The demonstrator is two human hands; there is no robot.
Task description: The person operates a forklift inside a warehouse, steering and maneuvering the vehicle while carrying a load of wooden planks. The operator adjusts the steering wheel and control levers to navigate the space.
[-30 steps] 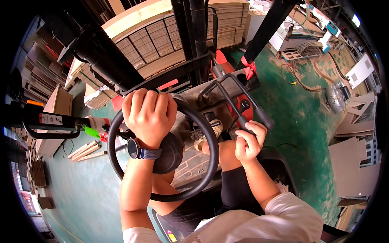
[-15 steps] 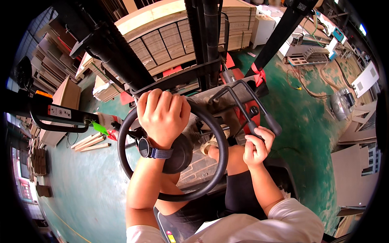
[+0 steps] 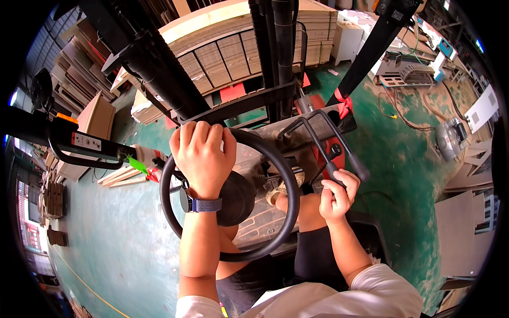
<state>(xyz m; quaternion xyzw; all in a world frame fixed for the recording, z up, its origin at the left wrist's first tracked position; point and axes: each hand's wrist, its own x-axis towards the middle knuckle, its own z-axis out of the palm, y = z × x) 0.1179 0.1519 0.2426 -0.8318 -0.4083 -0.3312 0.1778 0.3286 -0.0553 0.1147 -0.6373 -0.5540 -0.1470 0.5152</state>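
My left hand (image 3: 203, 158) is closed over the upper left rim of a black steering wheel (image 3: 290, 204), knuckles up. A dark watch with a woven blue strap (image 3: 205, 205) is on that wrist. My right hand (image 3: 339, 196) holds the black knob of the left one of two bent control levers (image 3: 313, 139), thumb and fingers around its end. The second lever's knob (image 3: 359, 167) stands just beyond my fingers, apart from them. Under the wheel, a foot in a tan shoe (image 3: 275, 192) rests near the pedals, partly hidden by the rim.
Past the forklift's black mast (image 3: 284, 58) lies a large stack of boards (image 3: 222, 61). Wooden strips (image 3: 123, 176) lie on the green floor at left. On the right are a silver motor (image 3: 448, 139), loose cables and leaning panels (image 3: 461, 233). Red ribbon hangs on the right post.
My left hand has moved left with the wheel's rim, turning it a little counterclockwise. My right hand keeps its hold on the lever. The view has shifted slightly.
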